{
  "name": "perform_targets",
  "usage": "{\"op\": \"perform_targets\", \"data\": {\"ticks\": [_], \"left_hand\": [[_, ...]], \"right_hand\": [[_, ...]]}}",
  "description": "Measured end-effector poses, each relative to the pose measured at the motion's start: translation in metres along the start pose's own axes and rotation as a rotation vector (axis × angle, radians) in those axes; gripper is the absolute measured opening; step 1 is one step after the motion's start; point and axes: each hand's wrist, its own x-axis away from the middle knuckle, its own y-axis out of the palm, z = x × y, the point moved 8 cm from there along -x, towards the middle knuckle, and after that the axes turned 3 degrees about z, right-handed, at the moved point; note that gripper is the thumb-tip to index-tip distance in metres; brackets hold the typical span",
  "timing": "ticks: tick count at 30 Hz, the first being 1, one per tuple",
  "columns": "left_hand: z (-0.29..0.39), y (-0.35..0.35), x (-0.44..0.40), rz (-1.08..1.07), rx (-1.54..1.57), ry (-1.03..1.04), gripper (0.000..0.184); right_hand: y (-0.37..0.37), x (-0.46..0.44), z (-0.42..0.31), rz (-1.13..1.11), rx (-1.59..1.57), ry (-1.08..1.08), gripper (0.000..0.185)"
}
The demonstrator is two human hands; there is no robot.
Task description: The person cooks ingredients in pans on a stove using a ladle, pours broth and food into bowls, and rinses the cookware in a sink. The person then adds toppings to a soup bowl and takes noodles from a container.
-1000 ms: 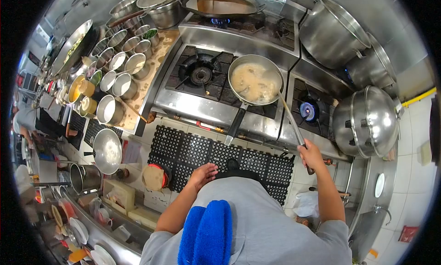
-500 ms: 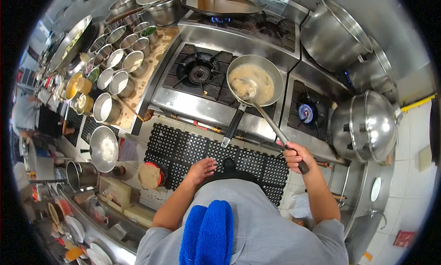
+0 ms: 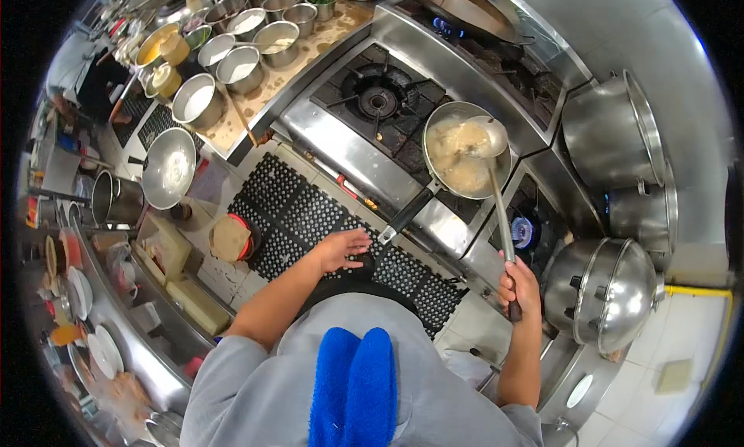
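Plates (image 3: pixel 105 350) lie on the steel counter at my far left, and above them a shallow metal pan (image 3: pixel 169 168) shows its pale inner face. To the right of that, a crowd of steel containers (image 3: pixel 198 102) stands on the worktop, several with white contents, one with chopped green bits. Below, a black rubber mat (image 3: pixel 298 207) with round holes covers the floor in front of the stove. My left hand (image 3: pixel 341 251) hangs over it, empty, fingers spread, just short of the end of the long handle (image 3: pixel 411 214). That handle runs up and to the right, past the unlit burner (image 3: pixel 377 102), to the cooking pan (image 3: pixel 453 176) on the stove, ahead of both my hands and between them from side to side. Cloudy, pale brown liquid lies in it. Over its right part is the round bowl of my ladle (image 3: pixel 500 207); I can't tell whether it touches the liquid. My right hand (image 3: pixel 521 288), well apart from my left, is closed round the ladle's dark grip. Beside the shaft a blue flame (image 3: pixel 523 231) burns, and farther right sit big steel pots (image 3: pixel 612 129) and a rounded steel vessel (image 3: pixel 612 292).
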Motion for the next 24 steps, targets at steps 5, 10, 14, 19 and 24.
{"op": "perform_targets", "data": {"ticks": [5,10,14,19,24], "left_hand": [[0.049,0.05,-0.006,-0.135,-0.138,0.002,0.065],[0.071,0.091,-0.039,-0.414,-0.195,0.04,0.047],[0.07,0.101,-0.046,-0.289,-0.275,-0.038,0.037],[0.07,0.118,-0.049,-0.246,-0.277,-0.043,0.038],[0.061,0.117,-0.058,-0.294,-0.301,-0.104,0.032]], "right_hand": [[-0.019,-0.005,-0.023,0.079,0.234,-0.104,0.034],[-0.032,-0.014,-0.036,0.117,0.368,-0.193,0.034],[-0.035,-0.019,-0.046,0.194,0.564,-0.24,0.039],[-0.051,-0.041,-0.05,0.317,0.903,-0.348,0.042],[-0.06,-0.066,-0.029,0.32,1.049,-0.417,0.04]]}}
